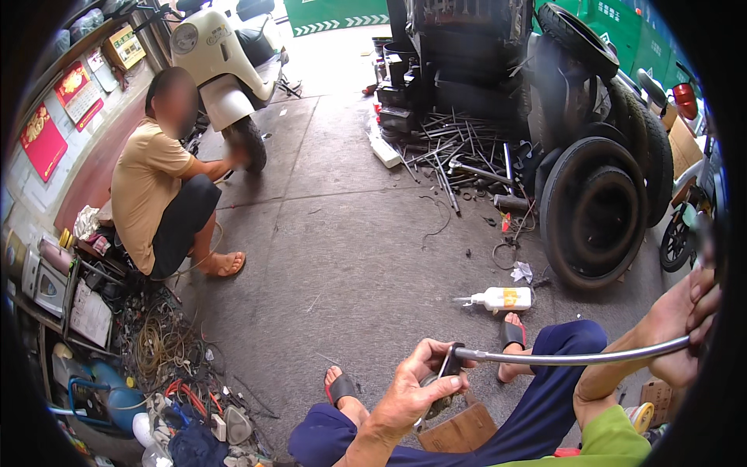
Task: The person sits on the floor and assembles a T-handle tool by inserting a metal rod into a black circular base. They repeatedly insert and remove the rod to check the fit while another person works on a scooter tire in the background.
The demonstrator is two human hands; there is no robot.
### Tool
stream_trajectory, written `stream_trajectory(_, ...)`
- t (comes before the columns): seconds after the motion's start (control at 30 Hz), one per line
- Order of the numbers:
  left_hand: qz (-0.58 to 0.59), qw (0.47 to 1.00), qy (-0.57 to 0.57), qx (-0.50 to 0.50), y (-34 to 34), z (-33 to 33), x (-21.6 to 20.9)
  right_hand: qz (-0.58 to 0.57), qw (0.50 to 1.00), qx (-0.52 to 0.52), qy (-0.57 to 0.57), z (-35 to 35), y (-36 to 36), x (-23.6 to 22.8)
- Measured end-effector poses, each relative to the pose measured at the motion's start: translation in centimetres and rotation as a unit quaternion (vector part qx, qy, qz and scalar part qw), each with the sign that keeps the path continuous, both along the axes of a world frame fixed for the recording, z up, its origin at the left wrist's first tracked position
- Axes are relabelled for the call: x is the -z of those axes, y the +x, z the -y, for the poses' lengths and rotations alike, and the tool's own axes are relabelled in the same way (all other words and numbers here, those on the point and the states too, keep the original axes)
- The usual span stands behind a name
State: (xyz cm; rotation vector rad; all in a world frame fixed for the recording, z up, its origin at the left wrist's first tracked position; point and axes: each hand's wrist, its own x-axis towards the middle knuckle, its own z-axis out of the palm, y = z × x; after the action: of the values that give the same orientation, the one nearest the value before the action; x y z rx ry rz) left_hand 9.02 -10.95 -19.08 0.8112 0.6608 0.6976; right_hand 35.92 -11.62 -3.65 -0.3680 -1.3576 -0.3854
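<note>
Far left of the fingers, one person (144,183) was seen, crouched low. One dark metal part (451,363) was gripped tight by the left hand (416,389), likely so it was kept still. From those fingers, one long silver rod (576,359) was pointed right. Ahead of them, one white bottle (498,299) was left, perhaps within easy reach. By the right hand (679,319), fingers bent, the rod was met; whether it was gripped could not be told.
</note>
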Motion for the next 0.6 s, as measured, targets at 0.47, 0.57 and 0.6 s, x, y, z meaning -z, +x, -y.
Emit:
stream_trajectory(0.47, -0.053, 0.995, -0.064, -0.06, 0.0, -0.1, 0.5, 0.066, 0.988, 0.018, -0.135, 1.7, 2.1, 1.8)
stream_trajectory(0.57, -0.053, 0.993, -0.072, -0.074, 0.0, 0.0, 0.5, 0.056, 0.989, 0.009, -0.134, 1.1, 1.9, 2.0)
stream_trajectory(0.6, -0.051, 0.992, -0.08, -0.08, 0.0, 0.0, 0.4, 0.049, 0.99, 0.011, -0.131, 0.9, 1.8, 2.1)
